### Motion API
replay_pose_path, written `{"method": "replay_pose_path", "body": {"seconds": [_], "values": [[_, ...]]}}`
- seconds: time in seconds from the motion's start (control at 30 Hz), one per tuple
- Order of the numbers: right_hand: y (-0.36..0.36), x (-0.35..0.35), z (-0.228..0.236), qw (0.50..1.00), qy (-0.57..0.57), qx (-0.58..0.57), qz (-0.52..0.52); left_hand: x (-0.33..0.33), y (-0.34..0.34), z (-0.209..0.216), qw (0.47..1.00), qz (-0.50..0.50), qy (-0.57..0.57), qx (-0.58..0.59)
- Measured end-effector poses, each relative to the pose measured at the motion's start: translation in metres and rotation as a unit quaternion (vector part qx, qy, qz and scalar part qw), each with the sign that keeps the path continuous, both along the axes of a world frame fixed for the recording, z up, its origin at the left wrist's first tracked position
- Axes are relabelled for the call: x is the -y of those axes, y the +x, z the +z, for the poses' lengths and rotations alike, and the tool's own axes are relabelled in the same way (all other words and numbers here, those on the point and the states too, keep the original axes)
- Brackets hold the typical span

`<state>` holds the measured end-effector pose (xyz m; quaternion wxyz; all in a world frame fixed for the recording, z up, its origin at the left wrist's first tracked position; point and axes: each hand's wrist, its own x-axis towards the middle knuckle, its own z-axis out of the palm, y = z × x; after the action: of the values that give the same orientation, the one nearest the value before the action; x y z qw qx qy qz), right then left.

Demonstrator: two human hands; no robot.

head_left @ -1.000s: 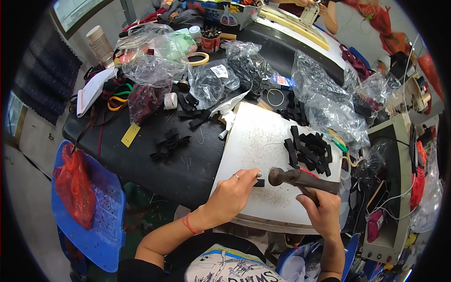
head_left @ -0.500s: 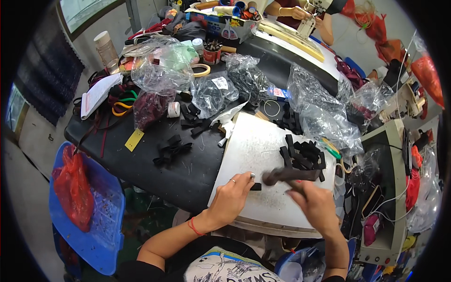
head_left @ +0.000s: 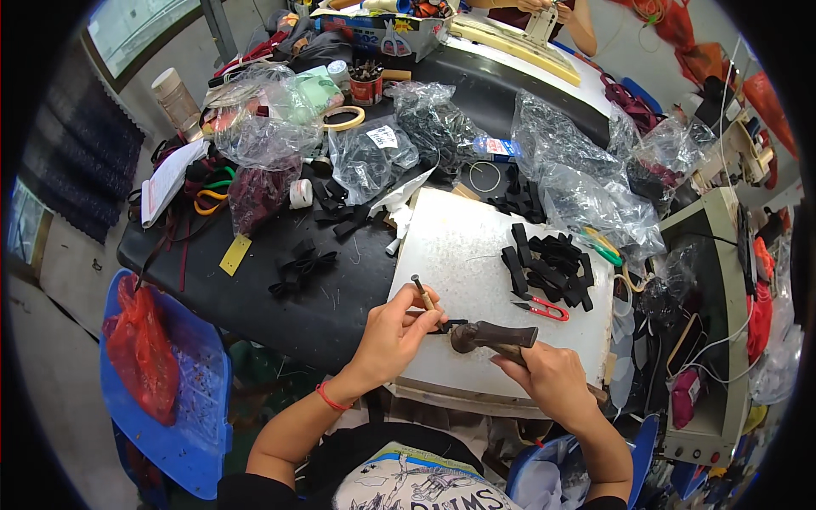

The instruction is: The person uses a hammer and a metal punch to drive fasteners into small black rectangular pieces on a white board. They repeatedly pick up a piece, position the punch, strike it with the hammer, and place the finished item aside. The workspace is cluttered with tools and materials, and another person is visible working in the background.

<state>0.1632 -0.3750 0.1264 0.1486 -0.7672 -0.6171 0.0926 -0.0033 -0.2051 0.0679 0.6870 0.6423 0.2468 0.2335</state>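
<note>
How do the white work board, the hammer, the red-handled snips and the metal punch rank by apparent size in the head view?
1. White work board, by far the largest.
2. Hammer, held in the right hand.
3. Red-handled snips and metal punch, held in the left hand, look about alike; not ranked.

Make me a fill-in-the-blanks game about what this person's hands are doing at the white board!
1. The right hand grips a ____ by its handle.
2. The left hand holds a thin punch against a black strap on the ____ board.
3. The small snips on the board have ____ handles.
4. The left wrist wears a ____ band.

Missing words: hammer; white; red; red
</note>
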Motion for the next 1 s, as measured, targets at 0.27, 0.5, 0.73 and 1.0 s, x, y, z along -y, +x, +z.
{"method": "replay_pose_path", "body": {"seconds": [0.27,0.5,0.73,1.0], "values": [[0.009,-0.002,0.016,0.998,0.05,-0.008,-0.048,0.006,-0.005,0.001,0.951,-0.016,0.307,-0.014],[-0.001,-0.015,0.056,0.977,0.15,-0.131,-0.081,0.018,-0.002,-0.001,0.924,-0.02,0.382,-0.015],[0.005,0.044,0.004,0.977,0.119,0.035,-0.172,0.004,0.007,0.001,0.994,0.047,0.093,-0.023],[0.027,0.119,-0.038,0.917,0.14,0.159,-0.337,-0.003,-0.007,0.012,0.916,-0.058,0.372,-0.139]]}}
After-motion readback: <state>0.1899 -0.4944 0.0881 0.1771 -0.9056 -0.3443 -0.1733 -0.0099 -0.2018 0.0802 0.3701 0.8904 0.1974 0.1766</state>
